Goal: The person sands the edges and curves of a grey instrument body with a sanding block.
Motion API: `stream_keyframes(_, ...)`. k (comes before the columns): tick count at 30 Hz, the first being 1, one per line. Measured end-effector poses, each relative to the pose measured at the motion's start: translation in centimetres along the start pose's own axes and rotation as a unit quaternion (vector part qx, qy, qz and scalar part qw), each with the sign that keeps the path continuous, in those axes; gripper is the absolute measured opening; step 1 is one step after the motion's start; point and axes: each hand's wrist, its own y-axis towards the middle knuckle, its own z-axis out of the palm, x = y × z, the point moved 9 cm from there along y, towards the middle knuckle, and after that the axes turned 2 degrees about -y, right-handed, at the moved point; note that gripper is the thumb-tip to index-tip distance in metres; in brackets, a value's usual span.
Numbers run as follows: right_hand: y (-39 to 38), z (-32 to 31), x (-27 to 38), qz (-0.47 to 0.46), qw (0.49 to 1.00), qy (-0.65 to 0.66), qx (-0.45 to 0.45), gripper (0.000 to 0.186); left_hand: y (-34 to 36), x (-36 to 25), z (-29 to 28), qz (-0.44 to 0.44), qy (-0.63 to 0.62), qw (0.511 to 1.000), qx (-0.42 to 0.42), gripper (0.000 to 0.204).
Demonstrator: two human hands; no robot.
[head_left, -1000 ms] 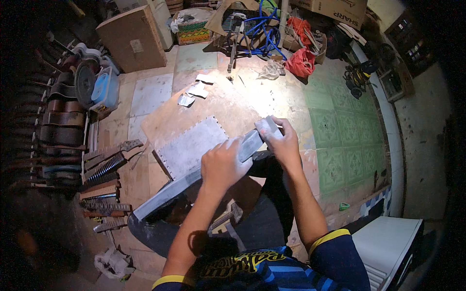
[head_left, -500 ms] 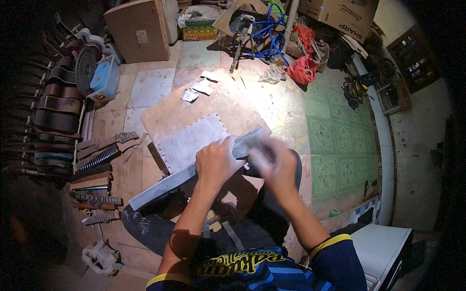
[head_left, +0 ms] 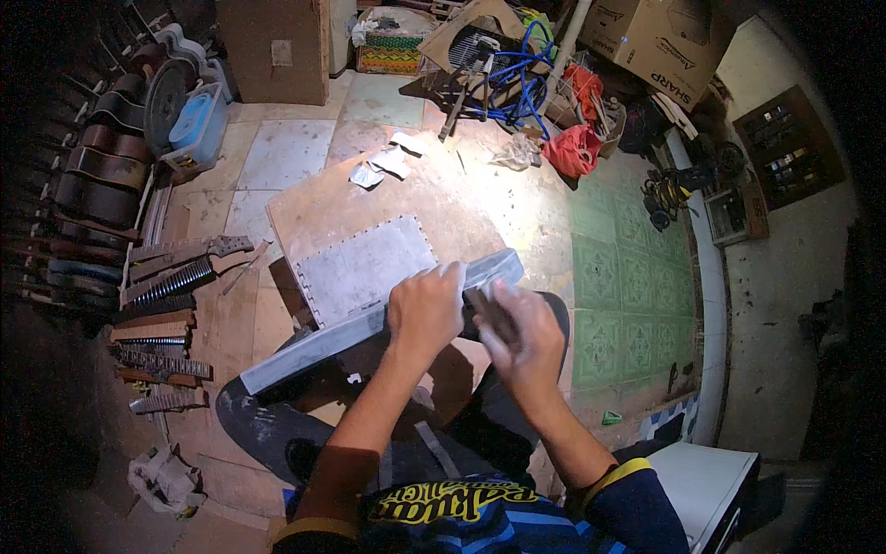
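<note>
A long, dusty grey bar [head_left: 305, 355] lies diagonally across my lap, its far end raised to the right. My left hand [head_left: 425, 312] is closed round it near the upper part. My right hand [head_left: 526, 337] is just right of it, fingers curled round a small dark block [head_left: 489, 309], partly hidden and smeared by motion, held against the bar's near side. Beyond the bar a pale interlocking mat [head_left: 351, 268] rests on a tan board [head_left: 452, 212], with torn white paper pieces [head_left: 388, 159] near the board's far edge.
Several guitar bodies [head_left: 101, 180] stand racked at left, near several necks [head_left: 161, 342] on the floor. Behind are a cardboard box [head_left: 646, 28], blue hose [head_left: 526, 88] and red bags [head_left: 572, 148]. A tool with yellow cable [head_left: 674, 194] and a white appliance [head_left: 701, 489] are at right.
My right hand has moved down from the bar's upper end to its near side with the block. The bar's upper end shows more. The view has shifted slightly.
</note>
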Motion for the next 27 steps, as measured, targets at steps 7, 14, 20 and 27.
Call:
stream_keyframes(7,0.0,0.1,-4.2,0.127,0.987,0.094,-0.040,0.045,0.3,-0.1,-0.2,0.021,-0.012,0.999,-0.035,0.051)
stream_keyframes(14,0.3,0.5,-8.0,0.221,0.960,0.162,-0.055,0.043,0.5,-0.4,-0.7,0.019,-0.011,1.000,-0.022,0.053)
stream_keyframes(20,-0.3,2.1,-11.4,0.282,0.937,0.190,-0.079,0.051,1.5,-0.2,-1.5,0.007,-0.002,1.000,-0.006,0.053)
stream_keyframes(27,0.9,2.2,-4.6,0.114,0.981,0.109,-0.117,0.047,2.8,1.7,-1.3,-0.024,0.021,0.999,0.006,0.055)
